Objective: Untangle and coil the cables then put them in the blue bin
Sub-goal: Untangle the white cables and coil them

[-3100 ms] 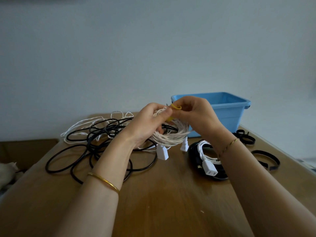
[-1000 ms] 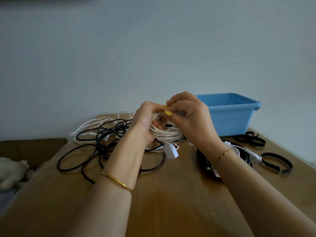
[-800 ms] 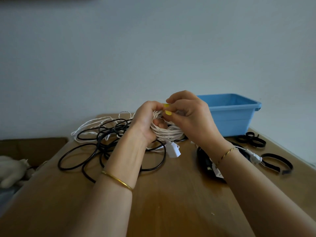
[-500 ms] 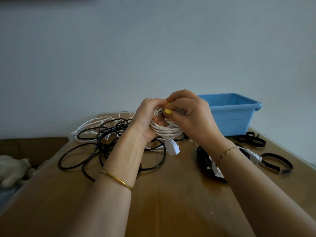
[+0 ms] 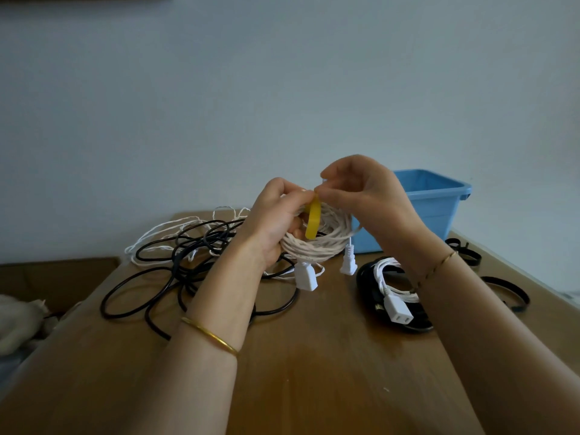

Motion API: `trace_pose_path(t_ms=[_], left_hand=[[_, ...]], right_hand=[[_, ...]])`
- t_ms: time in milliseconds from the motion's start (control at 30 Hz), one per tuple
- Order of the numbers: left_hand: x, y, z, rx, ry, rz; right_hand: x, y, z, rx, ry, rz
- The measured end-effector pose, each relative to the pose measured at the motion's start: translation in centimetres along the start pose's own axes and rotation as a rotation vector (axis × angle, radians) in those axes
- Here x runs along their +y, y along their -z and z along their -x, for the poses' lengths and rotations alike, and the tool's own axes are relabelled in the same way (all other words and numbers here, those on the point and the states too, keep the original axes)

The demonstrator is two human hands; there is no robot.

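Observation:
My left hand [image 5: 270,221] grips a coiled white cable [image 5: 326,237] held above the table, its white socket [image 5: 306,276] and plug [image 5: 348,262] hanging down. A yellow strap [image 5: 313,219] loops over the coil. My right hand [image 5: 361,196] pinches the strap's top end beside my left thumb. The blue bin [image 5: 436,208] stands behind my right hand. A tangle of black cable [image 5: 175,277] mixed with thin white cable [image 5: 163,230] lies to the left.
A coiled black cable with a white cable and connector [image 5: 395,293] on it lies under my right wrist. Black straps [image 5: 508,290] lie at the right edge of the wooden table [image 5: 314,372]. A pale cloth [image 5: 18,318] sits off the left edge.
My right hand has lifted and pulled the yellow strap up, so its loop now shows over the coil. The white plug hangs free on the right of the coil.

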State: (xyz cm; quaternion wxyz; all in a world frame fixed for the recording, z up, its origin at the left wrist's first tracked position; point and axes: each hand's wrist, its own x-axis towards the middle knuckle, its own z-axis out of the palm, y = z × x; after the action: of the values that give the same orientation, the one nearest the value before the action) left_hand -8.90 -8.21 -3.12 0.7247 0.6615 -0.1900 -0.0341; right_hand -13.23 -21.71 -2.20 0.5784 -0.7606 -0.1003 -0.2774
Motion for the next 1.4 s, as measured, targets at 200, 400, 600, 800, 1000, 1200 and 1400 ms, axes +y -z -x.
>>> trace_pose_path(t_ms=[200, 400, 600, 800, 1000, 1200, 1400], left_hand=[[0.3, -0.4, 0.5, -0.050, 0.007, -0.024], [0.2, -0.3, 0.3, -0.020, 0.039, -0.056], [0.0, -0.1, 0.1, -0.034, 0.033, -0.201], [-0.1, -0.3, 0.1, -0.058, 0.001, -0.339], [-0.3, -0.3, 0.0, -0.040, -0.045, -0.392], [-0.7, 0.4, -0.2, -0.047, -0.062, -0.486], [-0.7, 0.9, -0.4, -0.093, -0.190, -0.556]], right_hand=[[0.0, 0.3, 0.0, -0.075, 0.028, 0.107], [0.4, -0.5, -0.1, -0.082, 0.067, 0.361], [0.4, -0.3, -0.1, -0.107, 0.116, 0.540], [0.7, -0.8, 0.0, -0.146, 0.149, 0.650], [1.2, -1.4, -0.1, -0.122, 0.184, 0.729], [1.1, -1.9, 0.7, -0.069, 0.214, 0.707], [1.8, -2.4, 0.7, 0.022, 0.172, 0.630]])
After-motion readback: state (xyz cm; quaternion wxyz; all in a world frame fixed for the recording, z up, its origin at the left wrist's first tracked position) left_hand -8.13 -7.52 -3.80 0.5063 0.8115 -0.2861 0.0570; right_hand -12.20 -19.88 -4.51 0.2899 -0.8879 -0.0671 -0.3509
